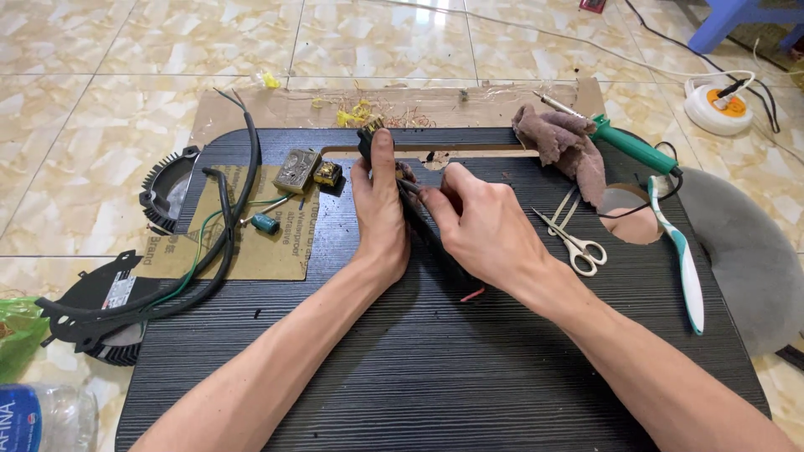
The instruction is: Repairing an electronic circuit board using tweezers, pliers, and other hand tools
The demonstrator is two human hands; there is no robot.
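Observation:
My left hand (378, 209) lies flat on a long black part (367, 142) that rests on the dark board (435, 368), pressing it down with fingers pointing away. My right hand (481, 222) pinches a thin dark tool (410, 187) whose tip meets the black part beside my left hand. A red wire end (472, 295) pokes out under my right wrist. Most of the black part is hidden under both hands.
Scissors (576, 238), a brown rag (565, 146), a green-handled soldering iron (624, 142) and a toothbrush (682, 259) lie right. Left are black cables (226, 226), sandpaper (260, 243), a small transformer (296, 170), black fan parts (167, 188). A power strip (718, 105) sits on the tiled floor.

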